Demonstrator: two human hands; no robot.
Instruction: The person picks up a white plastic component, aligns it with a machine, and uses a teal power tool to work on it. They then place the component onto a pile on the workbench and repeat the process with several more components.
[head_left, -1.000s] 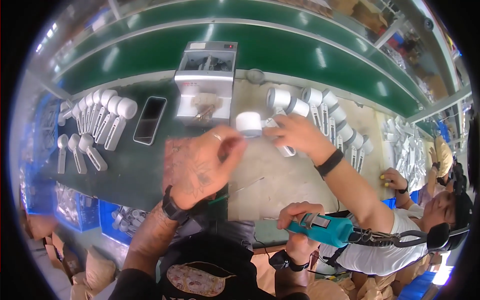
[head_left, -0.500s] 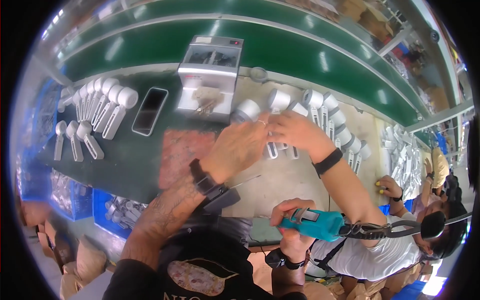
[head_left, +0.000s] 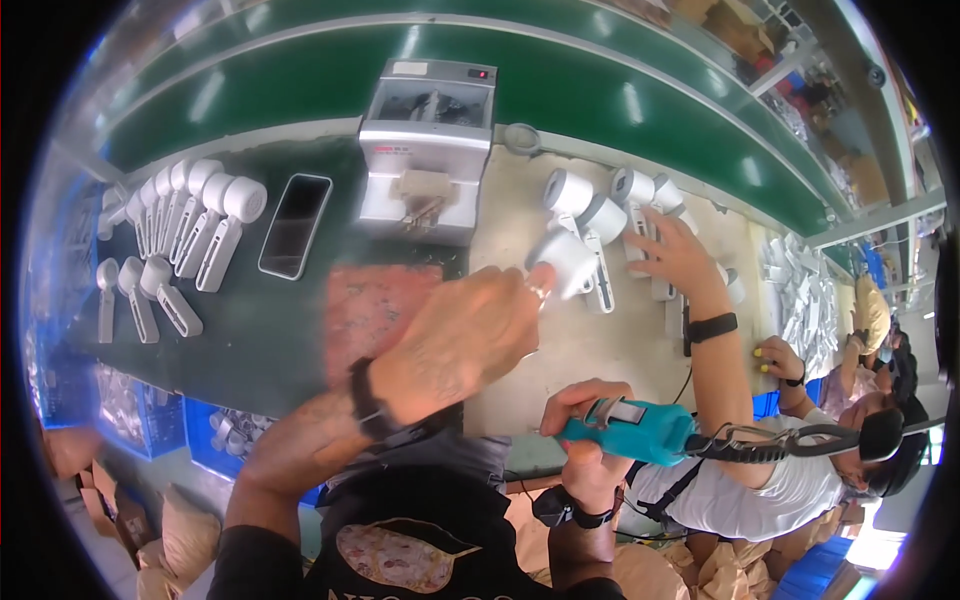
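Pinching a blurred white-headed piece (head_left: 566, 264) in the left hand (head_left: 465, 345) — gripping a teal power tool (head_left: 645, 436) in the right hand (head_left: 592, 472), nearer. Facing a silver machine (head_left: 425, 150) at the far centre, with a phone (head_left: 297, 227) and fanned pieces (head_left: 199, 235) to its left — and a co-worker's hand (head_left: 683, 262) at further pieces (head_left: 634, 187) to its right.

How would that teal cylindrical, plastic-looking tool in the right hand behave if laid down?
The teal tool would probably feel stiff, its casing looking hard. Its rounded body might roll, though the dark coiled cord behind could tug it.
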